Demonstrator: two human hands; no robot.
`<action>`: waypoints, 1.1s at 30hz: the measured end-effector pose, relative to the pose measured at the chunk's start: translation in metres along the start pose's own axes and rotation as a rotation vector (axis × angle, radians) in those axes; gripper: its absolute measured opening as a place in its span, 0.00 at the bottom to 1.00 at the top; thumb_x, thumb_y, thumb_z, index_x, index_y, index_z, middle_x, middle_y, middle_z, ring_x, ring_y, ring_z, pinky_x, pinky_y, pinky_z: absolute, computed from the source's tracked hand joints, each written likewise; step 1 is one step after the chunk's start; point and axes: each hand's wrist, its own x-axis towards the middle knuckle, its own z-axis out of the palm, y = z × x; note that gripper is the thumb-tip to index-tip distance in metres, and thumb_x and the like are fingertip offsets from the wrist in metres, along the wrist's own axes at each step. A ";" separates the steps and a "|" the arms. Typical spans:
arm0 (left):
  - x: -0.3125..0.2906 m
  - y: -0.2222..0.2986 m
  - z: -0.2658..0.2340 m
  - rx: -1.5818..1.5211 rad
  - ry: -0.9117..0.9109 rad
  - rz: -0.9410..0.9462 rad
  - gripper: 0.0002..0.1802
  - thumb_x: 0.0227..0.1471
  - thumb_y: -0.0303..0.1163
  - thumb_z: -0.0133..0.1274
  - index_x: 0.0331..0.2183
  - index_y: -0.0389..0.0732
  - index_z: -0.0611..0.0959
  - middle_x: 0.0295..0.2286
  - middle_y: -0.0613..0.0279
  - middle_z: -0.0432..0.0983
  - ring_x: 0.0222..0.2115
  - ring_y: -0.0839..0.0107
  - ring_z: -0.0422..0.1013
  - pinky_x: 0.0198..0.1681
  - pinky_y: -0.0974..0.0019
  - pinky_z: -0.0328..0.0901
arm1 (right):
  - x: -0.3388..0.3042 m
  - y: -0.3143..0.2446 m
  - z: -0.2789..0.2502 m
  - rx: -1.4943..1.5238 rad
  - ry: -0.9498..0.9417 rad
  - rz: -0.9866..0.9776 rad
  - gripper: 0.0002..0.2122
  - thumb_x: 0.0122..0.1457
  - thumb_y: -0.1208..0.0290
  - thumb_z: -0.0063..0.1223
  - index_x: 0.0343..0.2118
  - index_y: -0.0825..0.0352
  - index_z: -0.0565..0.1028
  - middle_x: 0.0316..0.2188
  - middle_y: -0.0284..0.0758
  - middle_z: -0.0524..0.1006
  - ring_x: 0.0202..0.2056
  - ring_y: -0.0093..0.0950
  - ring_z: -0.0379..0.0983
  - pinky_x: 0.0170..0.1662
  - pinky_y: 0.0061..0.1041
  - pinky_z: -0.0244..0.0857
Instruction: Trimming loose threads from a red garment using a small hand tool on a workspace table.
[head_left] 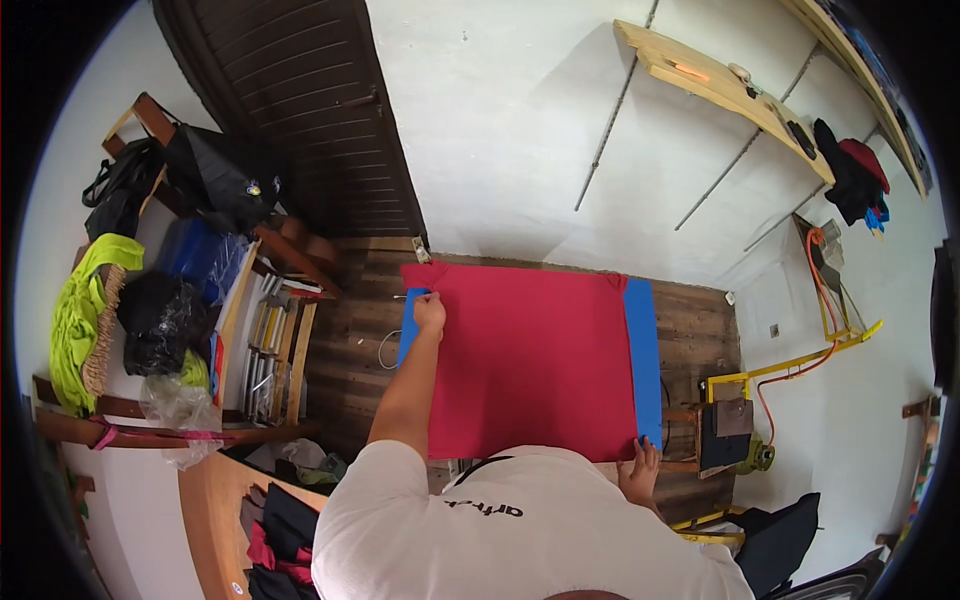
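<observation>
A red T-shirt lies spread out over a blue tabletop, which shows along the right side and in a strip at the left. The far corners of the cloth are bunched, and look like short sleeves. My left hand is stretched to the far left corner, with fingers closed on the cloth near its edge. At the near right corner my right hand rests by the hem, fingers extended and apart, touching the cloth and table edge. My body hides part of the near hem.
Left stands a wooden rack with bags and green cloth. Dark and red clothes lie on a wooden surface at lower left. A yellow metal frame with an orange hose stands right. Wooden shelves hang on the far wall beside a dark door.
</observation>
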 end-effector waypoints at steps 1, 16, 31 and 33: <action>0.005 -0.002 0.000 -0.451 -0.142 -0.150 0.21 0.60 0.44 0.58 0.47 0.40 0.83 0.42 0.56 0.83 0.48 0.55 0.76 0.57 0.52 0.68 | 0.008 -0.005 -0.002 0.145 0.198 -0.070 0.25 0.63 0.58 0.57 0.60 0.67 0.73 0.63 0.50 0.67 0.64 0.52 0.61 0.65 0.52 0.56; -0.160 0.088 -0.061 -0.934 -0.541 -0.143 0.06 0.67 0.33 0.53 0.42 0.43 0.81 0.40 0.64 0.81 0.45 0.68 0.77 0.55 0.62 0.70 | 0.156 -0.277 -0.099 0.641 0.212 -0.741 0.20 0.63 0.66 0.60 0.57 0.63 0.75 0.58 0.42 0.73 0.60 0.44 0.68 0.64 0.43 0.61; -0.295 0.131 -0.145 -0.170 -0.965 0.428 0.08 0.61 0.25 0.62 0.31 0.42 0.79 0.26 0.77 0.70 0.28 0.86 0.61 0.31 0.75 0.58 | 0.182 -0.297 -0.133 0.634 -0.526 -1.106 0.12 0.70 0.62 0.56 0.36 0.68 0.81 0.30 0.38 0.80 0.34 0.33 0.75 0.38 0.34 0.67; -0.302 0.138 -0.146 -0.210 -0.956 0.410 0.08 0.63 0.27 0.61 0.31 0.42 0.78 0.26 0.77 0.69 0.28 0.86 0.60 0.31 0.75 0.57 | 0.182 -0.291 -0.146 0.667 -0.531 -1.028 0.12 0.68 0.61 0.59 0.37 0.67 0.81 0.29 0.39 0.80 0.35 0.34 0.74 0.41 0.35 0.68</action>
